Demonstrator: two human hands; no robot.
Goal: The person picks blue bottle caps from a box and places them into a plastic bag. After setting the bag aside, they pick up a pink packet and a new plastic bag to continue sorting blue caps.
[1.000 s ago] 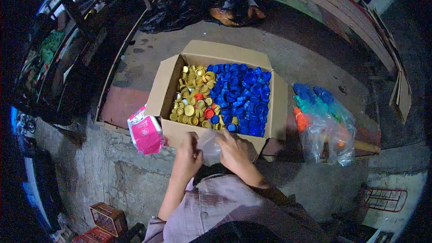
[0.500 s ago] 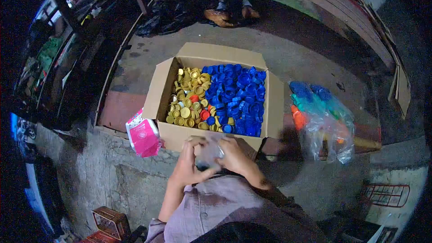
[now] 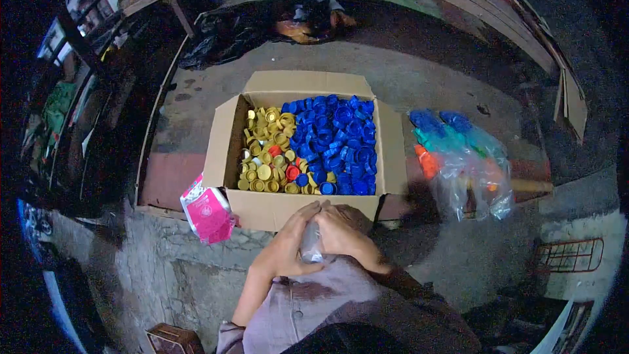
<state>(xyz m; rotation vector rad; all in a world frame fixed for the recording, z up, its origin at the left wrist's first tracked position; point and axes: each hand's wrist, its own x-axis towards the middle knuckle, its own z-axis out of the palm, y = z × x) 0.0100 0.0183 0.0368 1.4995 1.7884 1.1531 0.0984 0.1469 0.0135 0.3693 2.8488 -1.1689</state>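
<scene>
Grey concrete (image 3: 426, 78) carries a cardboard box (image 3: 275, 208) at 12 o'clock, with yellow caps (image 3: 265, 154) on its left and blue caps (image 3: 334, 137) on its right. Just below it my left hand (image 3: 288, 249) and right hand (image 3: 344, 236) press together, both gripping a clear plastic bag (image 3: 310, 244). The print on a pink packet (image 3: 209, 210) at 9 o'clock is unreadable.

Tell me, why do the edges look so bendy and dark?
Head view: the fisheye lens curves the long wooden plank and blackens the corners; light is dim and bluish; the blue plastic caps show crisp, the crumpled clear plastic bag between left hand and right hand looks murky.
</scene>
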